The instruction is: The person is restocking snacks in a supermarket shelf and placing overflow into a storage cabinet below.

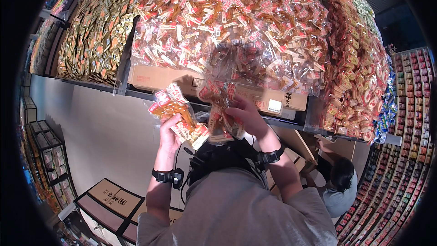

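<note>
My left hand point(170, 131) grips several clear plastic packs of brown snack food point(179, 116) with red and white labels. Beside it, my right hand point(247, 116) holds more packs of the same kind point(220, 112), partly blurred. Both hands are in front of a shop bin's near edge, over which a large heap of like packs point(225, 24) is spread. A cardboard box with writing point(157, 77) lies along the front of the heap, under its edge. A black band with a small device sits on each of my wrists.
Gold-coloured packs point(99, 41) fill the bin at left; red and yellow packs point(355, 92) fill the one at right. A person point(338, 181) crouches by cardboard boxes point(293, 143) at lower right. Curved shelves of small goods point(392, 164) stand beyond. Boxes on a rack point(112, 200) are at lower left.
</note>
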Available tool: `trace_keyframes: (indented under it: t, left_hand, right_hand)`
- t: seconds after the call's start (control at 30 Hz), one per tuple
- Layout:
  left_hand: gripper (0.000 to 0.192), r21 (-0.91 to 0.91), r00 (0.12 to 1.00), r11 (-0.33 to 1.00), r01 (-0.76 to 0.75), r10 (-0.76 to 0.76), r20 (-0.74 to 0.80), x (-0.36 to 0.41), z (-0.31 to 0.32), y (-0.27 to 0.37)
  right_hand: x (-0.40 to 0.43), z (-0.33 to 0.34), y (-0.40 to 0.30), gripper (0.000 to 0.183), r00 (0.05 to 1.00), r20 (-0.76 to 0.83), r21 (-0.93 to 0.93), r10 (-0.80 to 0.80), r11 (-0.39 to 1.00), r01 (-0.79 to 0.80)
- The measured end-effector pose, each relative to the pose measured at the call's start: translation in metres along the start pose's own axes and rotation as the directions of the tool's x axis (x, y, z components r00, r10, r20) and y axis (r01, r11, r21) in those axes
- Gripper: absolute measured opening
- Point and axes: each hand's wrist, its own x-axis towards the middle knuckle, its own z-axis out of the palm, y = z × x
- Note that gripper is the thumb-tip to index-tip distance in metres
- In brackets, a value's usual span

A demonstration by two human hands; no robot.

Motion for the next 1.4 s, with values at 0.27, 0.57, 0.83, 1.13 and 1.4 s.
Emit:
trace_keyframes:
  t: [0.27,0.57,0.83,1.13,1.4]
  left_hand:
    - [0.044,0.016,0.954,0.995,-0.102,0.103,-0.283,-0.024,-0.079,0.023]
    - [0.042,0.043,0.931,0.999,-0.028,0.041,-0.363,-0.055,-0.124,0.03]
    - [0.043,0.146,0.918,0.986,0.082,-0.017,-0.397,-0.06,-0.119,0.026]
    - [0.039,0.21,0.891,0.885,0.416,-0.35,-0.29,-0.038,-0.134,0.008]
    - [0.034,0.254,0.54,0.505,0.825,-0.837,-0.092,0.056,-0.173,-0.087]
  right_hand:
    - [-0.019,-0.067,0.079,0.047,0.917,-0.094,-0.338,0.389,0.853,-0.397]
    - [0.052,-0.132,0.228,0.022,0.724,-0.046,-0.067,0.688,0.721,-0.689]
    - [0.073,-0.214,0.359,0.042,0.82,0.062,0.056,0.569,0.818,-0.572]
    - [0.044,-0.182,0.314,0.043,0.664,-0.445,-0.084,0.601,0.71,-0.699]
    - [0.029,-0.173,0.287,0.044,0.764,-0.422,-0.36,0.489,0.683,-0.636]
